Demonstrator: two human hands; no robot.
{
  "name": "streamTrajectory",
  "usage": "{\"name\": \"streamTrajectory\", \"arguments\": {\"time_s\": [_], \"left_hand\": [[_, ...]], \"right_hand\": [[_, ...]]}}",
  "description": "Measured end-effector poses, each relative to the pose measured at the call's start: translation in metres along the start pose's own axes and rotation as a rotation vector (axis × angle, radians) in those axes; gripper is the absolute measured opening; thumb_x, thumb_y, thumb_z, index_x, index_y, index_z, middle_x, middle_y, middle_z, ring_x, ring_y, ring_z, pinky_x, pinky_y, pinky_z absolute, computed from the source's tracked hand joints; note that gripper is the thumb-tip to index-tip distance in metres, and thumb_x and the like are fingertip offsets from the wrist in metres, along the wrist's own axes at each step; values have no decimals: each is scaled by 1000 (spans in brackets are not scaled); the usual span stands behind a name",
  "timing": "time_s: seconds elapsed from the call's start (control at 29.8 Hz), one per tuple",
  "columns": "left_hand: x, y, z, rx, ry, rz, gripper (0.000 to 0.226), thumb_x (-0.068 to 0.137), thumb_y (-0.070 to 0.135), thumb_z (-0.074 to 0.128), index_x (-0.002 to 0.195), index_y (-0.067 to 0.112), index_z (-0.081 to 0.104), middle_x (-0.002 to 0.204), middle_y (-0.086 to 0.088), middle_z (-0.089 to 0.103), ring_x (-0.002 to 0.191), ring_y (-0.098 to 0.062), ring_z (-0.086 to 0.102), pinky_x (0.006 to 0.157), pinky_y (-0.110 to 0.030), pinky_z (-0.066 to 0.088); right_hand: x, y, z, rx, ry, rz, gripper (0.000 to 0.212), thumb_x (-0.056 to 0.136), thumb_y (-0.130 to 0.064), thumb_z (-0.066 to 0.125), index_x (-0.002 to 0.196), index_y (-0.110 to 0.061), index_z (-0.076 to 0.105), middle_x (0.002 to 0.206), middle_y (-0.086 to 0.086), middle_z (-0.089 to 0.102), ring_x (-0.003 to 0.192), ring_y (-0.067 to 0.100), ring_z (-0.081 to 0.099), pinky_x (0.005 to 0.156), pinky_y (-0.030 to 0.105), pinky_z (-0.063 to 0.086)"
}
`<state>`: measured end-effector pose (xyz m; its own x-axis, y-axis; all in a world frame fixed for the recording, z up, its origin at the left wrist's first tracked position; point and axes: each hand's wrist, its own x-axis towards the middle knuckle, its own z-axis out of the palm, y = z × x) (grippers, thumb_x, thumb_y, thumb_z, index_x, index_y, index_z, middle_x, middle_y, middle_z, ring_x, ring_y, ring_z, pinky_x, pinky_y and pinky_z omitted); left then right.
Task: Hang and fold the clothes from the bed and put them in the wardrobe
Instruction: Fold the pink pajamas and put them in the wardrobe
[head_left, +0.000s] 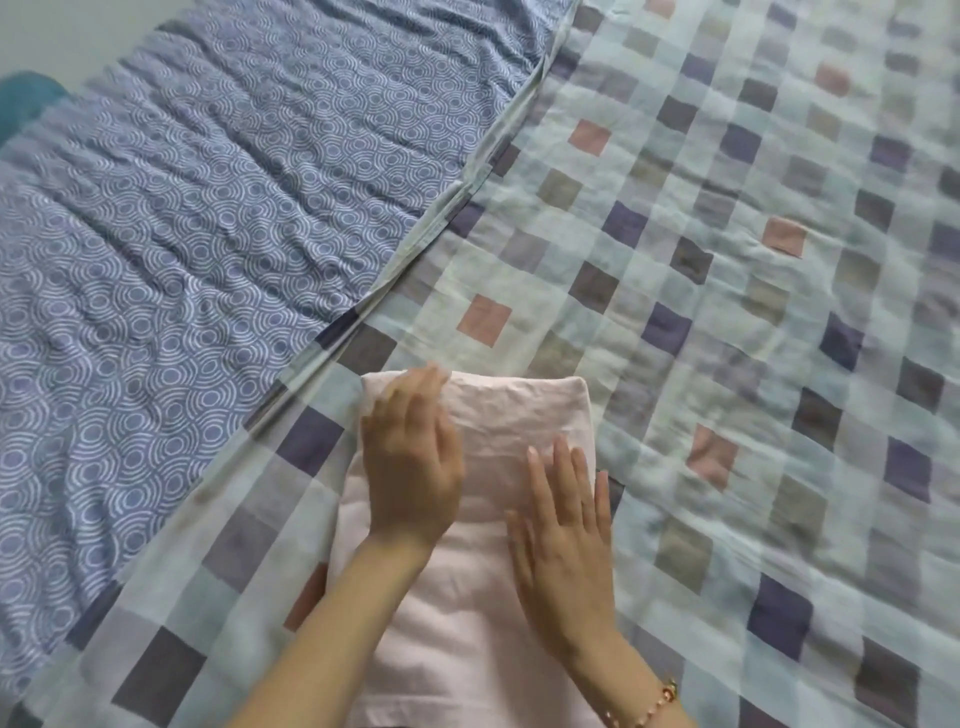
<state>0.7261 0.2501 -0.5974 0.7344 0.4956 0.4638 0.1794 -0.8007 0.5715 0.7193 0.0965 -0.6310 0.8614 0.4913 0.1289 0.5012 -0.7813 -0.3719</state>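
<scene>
Flat-fingered, our left hand (410, 467) and right hand (563, 530) are pressing the pale pink folded cloth garment (511, 415) at six o'clock on the checked bed quilt (727, 312); lifting unevenly, we are likely risking unfolding it.

1. A single view is given, taken from a head-worn camera and aimed forward and steeply downward.
2. The left hand (410, 467) and right hand (563, 530) are seen from close above, low in the frame.
3. Beyond and beside the hands, the checked quilt (727, 260) is taken in widely.
</scene>
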Motion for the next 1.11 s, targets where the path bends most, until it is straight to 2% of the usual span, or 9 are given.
{"name": "streamTrajectory", "arguments": {"time_s": [0.1, 0.2, 0.37, 0.5, 0.64, 0.81, 0.91, 0.97, 1.11], "left_hand": [[22, -3, 44, 99, -420, 363, 40, 92, 23, 36, 120, 6, 60, 126, -14, 59, 122, -27, 49, 106, -43, 26], [32, -27, 69, 381, -833, 376, 72, 86, 45, 5, 140, 13, 40, 149, -9, 35, 139, -21, 29, 111, -40, 1], [35, -37, 78, 233, -753, 239, 62, 81, 54, 28, 112, 10, 60, 106, -14, 59, 95, -34, 55, 83, -36, 30], [64, -34, 67, 356, -1007, 169, 55, 84, 64, 46, 103, 13, 54, 113, -11, 61, 104, -30, 55, 78, -33, 35], [86, -41, 62, 396, -1235, 52, 63, 73, 75, 50, 94, 17, 60, 105, -5, 66, 98, -26, 59, 79, -33, 42], [89, -29, 41, 220, -1501, -315, 66, 62, 80, 58, 91, 20, 63, 93, 3, 65, 85, -16, 62, 76, -30, 48], [79, -23, 8, 51, -1422, -476, 44, 74, 59, 67, 95, 19, 65, 94, 4, 67, 84, -11, 64, 72, -24, 49], [76, -8, -40, -20, -1235, -535, 30, 81, 45, 67, 97, 20, 62, 96, 4, 65, 88, -11, 62, 69, -19, 47], [42, 51, -158, -382, -750, -806, 5, 90, 15, 61, 88, 12, 65, 77, 3, 71, 69, -9, 65, 58, -17, 49]], "right_hand": [[49, 11, 17, -71, -15, 106, 55, 98, -40, 21, 146, -13, 22, 153, 15, 24, 143, 24, 9, 114, 43, 5], [64, 33, 40, -116, -86, 180, 66, 98, -51, 8, 147, -11, 24, 154, 11, 22, 145, 15, -4, 113, 42, 3], [65, 36, 49, -81, -92, 232, 73, 95, -56, 8, 147, -6, 17, 156, 6, 9, 144, 18, 1, 114, 42, 3], [29, 31, 17, 295, -108, 414, 94, 82, -71, 33, 149, -14, 2, 157, 0, 2, 144, 9, -1, 117, 25, 0], [-55, 5, -13, 529, -237, 890, 124, 33, -90, 53, 135, -21, 38, 130, 7, 48, 123, 24, 46, 100, 30, 35], [-131, 55, 5, 591, -598, 1034, 61, 34, -44, 88, 91, -34, 68, 75, 0, 71, 86, 13, 67, 84, 29, 52], [-108, 63, -2, 934, -706, 1058, 58, 44, -31, 94, 95, -31, 66, 59, 9, 64, 75, 15, 65, 71, 17, 54], [-58, 47, -74, 985, -466, 1059, 35, 53, -25, 89, 76, -15, 66, 68, 4, 66, 66, 11, 59, 49, 7, 44], [-29, 39, -175, 1519, -404, 1015, 48, 52, -24, 89, 85, 5, 70, 73, 16, 71, 63, 25, 70, 53, 27, 55]]}}
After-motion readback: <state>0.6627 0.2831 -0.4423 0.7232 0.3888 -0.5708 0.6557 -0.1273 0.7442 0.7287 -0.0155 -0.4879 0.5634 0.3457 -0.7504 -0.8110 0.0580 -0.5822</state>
